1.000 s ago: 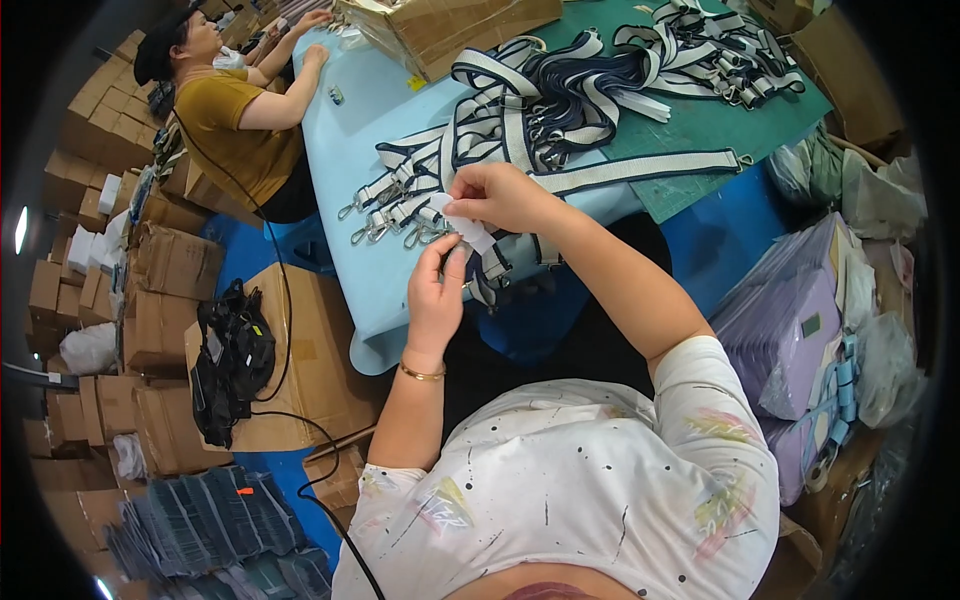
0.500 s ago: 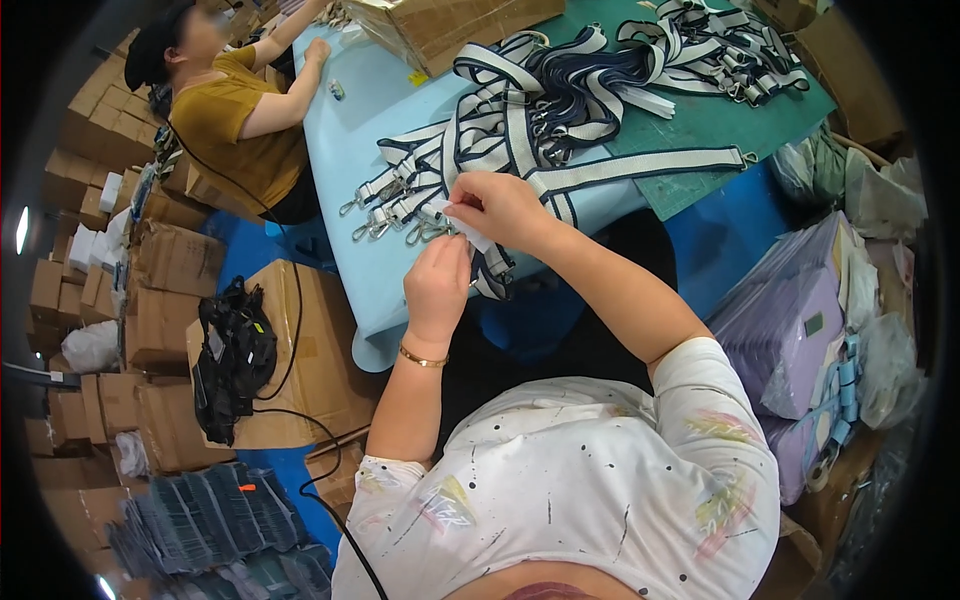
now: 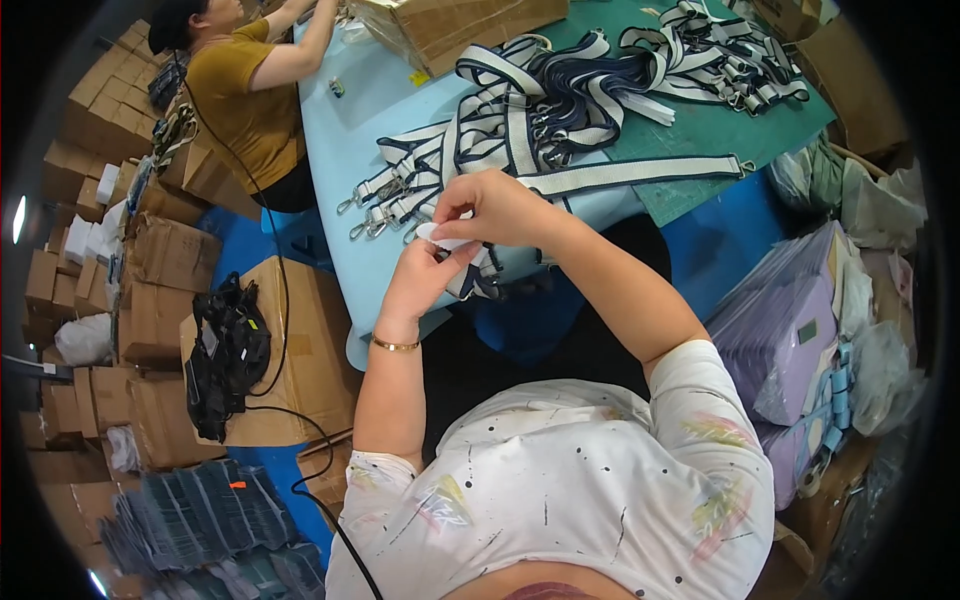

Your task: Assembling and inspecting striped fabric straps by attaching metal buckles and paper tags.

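Observation:
A small white strip [image 3: 437,238], curled and thin like paper or tape, spans my two hands over the near edge of the table. My right hand [image 3: 492,208] pinches it from above with thumb and fingers. My left hand [image 3: 418,276] is closed just below, its thumb pressed on the strip's lower part. Beneath both hands lies a heap of white webbing straps [image 3: 515,140] with dark blue edges. Metal snap hooks [image 3: 362,226] on the strap ends stick out to the left of my hands. One strap [image 3: 640,177] stretches off to the right.
A light blue covered table [image 3: 350,130] carries a green mat [image 3: 700,150] and a cardboard box [image 3: 455,30]. At the far left, a co-worker [image 3: 240,85] stands by the table. A black bag [image 3: 228,355] rests on a carton at my left; wrapped purple goods [image 3: 785,320] are stacked right.
My left hand has turned and shifted slightly left, its thumb now toward the strip. The strip has curled between my hands. The co-worker has moved farther up and reaches forward.

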`<state>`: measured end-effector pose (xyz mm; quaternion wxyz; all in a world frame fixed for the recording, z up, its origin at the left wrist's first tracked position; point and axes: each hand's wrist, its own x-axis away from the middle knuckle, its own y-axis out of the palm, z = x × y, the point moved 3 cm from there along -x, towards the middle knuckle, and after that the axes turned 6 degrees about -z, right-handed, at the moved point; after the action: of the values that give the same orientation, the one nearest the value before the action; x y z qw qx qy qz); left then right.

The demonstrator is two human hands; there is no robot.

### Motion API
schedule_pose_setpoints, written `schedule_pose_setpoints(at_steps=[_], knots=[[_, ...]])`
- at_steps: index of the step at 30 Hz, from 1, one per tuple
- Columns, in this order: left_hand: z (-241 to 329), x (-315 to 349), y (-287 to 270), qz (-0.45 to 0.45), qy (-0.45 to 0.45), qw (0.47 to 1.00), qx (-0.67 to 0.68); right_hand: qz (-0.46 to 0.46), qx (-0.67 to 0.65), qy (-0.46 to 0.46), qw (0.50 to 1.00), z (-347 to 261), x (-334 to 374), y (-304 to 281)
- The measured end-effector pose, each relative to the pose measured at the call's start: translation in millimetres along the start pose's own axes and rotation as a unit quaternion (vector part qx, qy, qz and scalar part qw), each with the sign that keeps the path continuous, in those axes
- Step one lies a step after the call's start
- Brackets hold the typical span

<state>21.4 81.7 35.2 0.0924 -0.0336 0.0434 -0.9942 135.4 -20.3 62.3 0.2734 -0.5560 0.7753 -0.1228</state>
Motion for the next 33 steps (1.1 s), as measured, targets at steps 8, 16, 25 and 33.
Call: schedule_pose_setpoints(at_steps=[8,16,25,33], knots=[[7,15,-3,0.005,-0.012,1.000,0.028,0.277,-0.283,0.070,0.916,1,86,23],[-3,43,44,-0.030,0.119,0.981,-0.149,0.209,-0.560,0.076,0.798,15,114,85],[-52,64,56,-0.161,-0.031,0.975,0.149,0.303,-0.500,0.100,0.805,23,139,81],[-45,82,67,-0.105,0.047,0.993,-0.012,0.103,-0.525,0.065,0.842,3,163,75]])
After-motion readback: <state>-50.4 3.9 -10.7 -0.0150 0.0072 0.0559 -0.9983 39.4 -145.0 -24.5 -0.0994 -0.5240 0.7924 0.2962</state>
